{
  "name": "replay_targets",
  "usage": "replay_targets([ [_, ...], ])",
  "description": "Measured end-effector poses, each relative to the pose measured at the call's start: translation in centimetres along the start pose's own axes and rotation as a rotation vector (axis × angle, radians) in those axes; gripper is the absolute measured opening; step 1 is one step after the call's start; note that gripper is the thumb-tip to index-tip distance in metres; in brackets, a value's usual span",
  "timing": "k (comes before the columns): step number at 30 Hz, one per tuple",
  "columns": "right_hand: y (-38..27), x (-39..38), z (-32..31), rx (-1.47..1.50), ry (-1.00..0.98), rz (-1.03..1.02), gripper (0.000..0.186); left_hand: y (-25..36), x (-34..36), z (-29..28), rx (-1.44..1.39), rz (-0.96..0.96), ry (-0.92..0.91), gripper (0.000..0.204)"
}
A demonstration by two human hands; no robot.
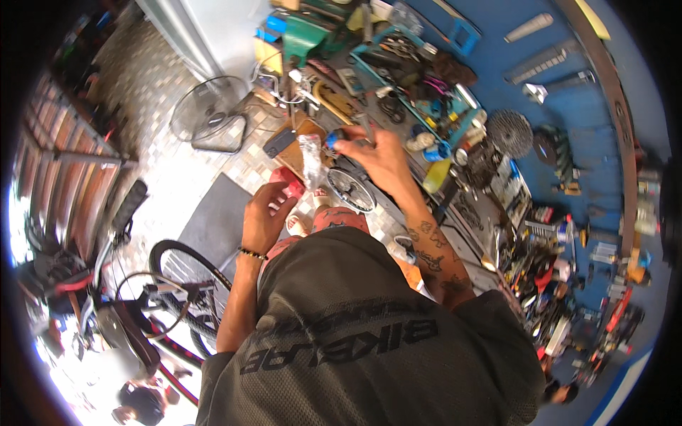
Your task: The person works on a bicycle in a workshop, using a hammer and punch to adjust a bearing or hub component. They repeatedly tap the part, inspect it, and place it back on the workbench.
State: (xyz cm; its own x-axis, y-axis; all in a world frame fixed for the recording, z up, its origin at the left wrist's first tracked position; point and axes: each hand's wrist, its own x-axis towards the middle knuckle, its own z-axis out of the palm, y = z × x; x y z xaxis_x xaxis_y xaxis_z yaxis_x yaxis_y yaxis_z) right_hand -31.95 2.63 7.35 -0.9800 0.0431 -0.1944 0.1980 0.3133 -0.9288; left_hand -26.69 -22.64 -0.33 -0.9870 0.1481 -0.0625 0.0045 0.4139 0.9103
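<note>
My left hand (pixel 264 214) is closed, its curled fingers against a small red thing (pixel 287 180) whose kind I cannot make out. My right hand (pixel 380 157) is raised near the workbench edge and pinches a small round blue thing (pixel 334 138), perhaps a cap. A grey rod-like thing (pixel 365 126) shows by its fingers; whether it is held I cannot tell. Between the hands lies a crumpled clear plastic bag (pixel 311 157), beside a dark flat phone-like thing (pixel 278 144). Just below my right hand is a spoked wheel (pixel 351 190).
A cluttered workbench (pixel 458 206) runs along the right, with a teal tray (pixel 371 69) of tools. Tools hang on the blue wall (pixel 490 39), near a cassette sprocket (pixel 509 133). A floor fan (pixel 209 110) stands ahead left; a bicycle (pixel 128 319) is at my left.
</note>
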Motion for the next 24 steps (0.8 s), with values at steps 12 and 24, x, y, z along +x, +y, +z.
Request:
replay_targets([
  [12,8.0,-19.4,-6.8,-0.242,0.466,0.369,0.044,-4.7,-0.8,28.2,-0.277,-0.141,-0.966,0.049],
  [24,17.9,-34.1,-18.8,0.016,0.639,0.399,0.036,3.5,-4.2,42.9,0.009,0.050,-0.425,0.044],
])
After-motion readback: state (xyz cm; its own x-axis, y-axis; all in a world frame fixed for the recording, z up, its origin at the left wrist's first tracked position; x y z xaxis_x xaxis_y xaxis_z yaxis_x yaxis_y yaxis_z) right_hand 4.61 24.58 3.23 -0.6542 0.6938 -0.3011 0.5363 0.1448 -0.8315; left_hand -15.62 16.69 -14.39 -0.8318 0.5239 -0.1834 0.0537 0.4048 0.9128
